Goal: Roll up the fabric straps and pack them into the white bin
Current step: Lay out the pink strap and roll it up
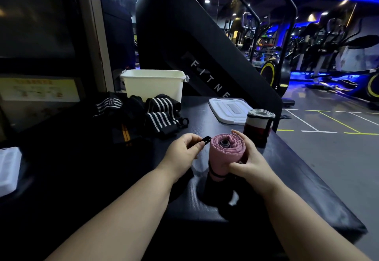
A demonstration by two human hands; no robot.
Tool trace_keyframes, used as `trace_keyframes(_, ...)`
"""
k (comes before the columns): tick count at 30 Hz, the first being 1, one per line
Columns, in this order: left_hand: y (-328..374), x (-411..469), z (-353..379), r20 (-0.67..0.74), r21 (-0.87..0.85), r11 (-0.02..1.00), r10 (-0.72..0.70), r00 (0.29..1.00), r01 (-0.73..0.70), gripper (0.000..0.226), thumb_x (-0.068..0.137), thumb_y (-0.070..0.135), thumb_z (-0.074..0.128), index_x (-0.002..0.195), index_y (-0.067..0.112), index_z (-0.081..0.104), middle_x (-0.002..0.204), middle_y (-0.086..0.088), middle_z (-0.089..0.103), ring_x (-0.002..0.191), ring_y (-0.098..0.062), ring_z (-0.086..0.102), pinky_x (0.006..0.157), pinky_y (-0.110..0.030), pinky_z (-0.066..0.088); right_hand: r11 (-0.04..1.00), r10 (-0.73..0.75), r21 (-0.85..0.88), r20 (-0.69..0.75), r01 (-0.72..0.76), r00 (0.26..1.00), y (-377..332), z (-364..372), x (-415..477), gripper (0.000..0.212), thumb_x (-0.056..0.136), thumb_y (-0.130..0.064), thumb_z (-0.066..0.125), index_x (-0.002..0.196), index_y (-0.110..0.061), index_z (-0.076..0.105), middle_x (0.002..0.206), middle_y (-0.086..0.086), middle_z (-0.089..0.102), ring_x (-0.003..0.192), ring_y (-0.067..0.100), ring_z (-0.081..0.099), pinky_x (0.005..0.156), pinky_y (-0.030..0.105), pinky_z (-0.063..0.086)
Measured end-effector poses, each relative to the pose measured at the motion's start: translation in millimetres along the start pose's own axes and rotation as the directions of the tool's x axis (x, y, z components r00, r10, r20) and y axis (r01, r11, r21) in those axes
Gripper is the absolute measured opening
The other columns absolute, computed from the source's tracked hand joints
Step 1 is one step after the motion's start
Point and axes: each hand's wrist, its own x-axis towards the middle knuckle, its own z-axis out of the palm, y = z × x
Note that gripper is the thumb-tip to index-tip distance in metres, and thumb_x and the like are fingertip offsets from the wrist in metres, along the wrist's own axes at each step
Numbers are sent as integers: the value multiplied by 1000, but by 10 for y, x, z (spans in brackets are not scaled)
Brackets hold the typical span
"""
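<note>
Over the near end of the black bench [287, 168], the pink strap roll [225, 152] stood upright, gripped by the right hand [248, 162]; the left hand [182, 150] pinched a black loop [206, 140] beside it. Striped straps [162, 115] lay beyond, before the white bin [153, 86].

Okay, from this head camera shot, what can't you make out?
Inside of the white plastic bin: head view, its front wall hides the contents.
Far side of the pink rolled fabric strap: head view, the right hand wraps it.
Pile of black white-striped straps: head view, too dark to count.
White ribbed object: head view, cut off by the left edge.
Yellow wall notice: head view, blurred, unreadable.
</note>
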Motion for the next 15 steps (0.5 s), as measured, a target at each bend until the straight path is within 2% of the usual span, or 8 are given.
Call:
trace_keyframes(3, 18, -24, -10, -9, 31, 999, 20, 1000, -20, 13, 92, 12, 64, 85, 22, 64, 76, 8, 61, 69, -2, 54, 72, -24, 49, 999, -16, -30, 5, 16, 1000, -16, 3, -10, 86, 55, -10, 71, 132, -32, 42, 118, -13, 62, 103, -9, 60, 83, 7, 43)
trace_keyframes(7, 36, -37, -31, -31, 12, 999, 46, 998, -45, 15, 91, 10, 64, 83, 24, 64, 76, 8, 60, 73, -5, 54, 76, -30, 49, 999, -24, -36, 18, 24, 1000, -8, -13, -6, 74, 54, -9, 72, 121, -33, 50, 113, -10, 65, 102, -2, 62, 85, 15, 46)
trace_keyframes(11, 61, -33, -64, -72, -29, 997, 73, 995, -75, 15, 91, 6, 61, 86, 21, 62, 80, 4, 60, 72, -6, 52, 71, -22, 45, 999, -38, -23, 36, 39, 999, 15, -26, 0, 70, 54, -7, 73, 117, -30, 53, 110, -5, 67, 104, 7, 64, 91, 24, 47)
trace_keyframes(15, 47, -2, -85, -138, -46, 996, 64, 988, -71, 22, 91, 2, 59, 89, 23, 60, 86, 5, 60, 77, -3, 54, 76, -21, 45, 999, -37, -16, 53, 38, 998, 27, -36, 6, 73, 51, -12, 75, 117, -31, 51, 107, -6, 67, 102, 6, 63, 92, 25, 46)
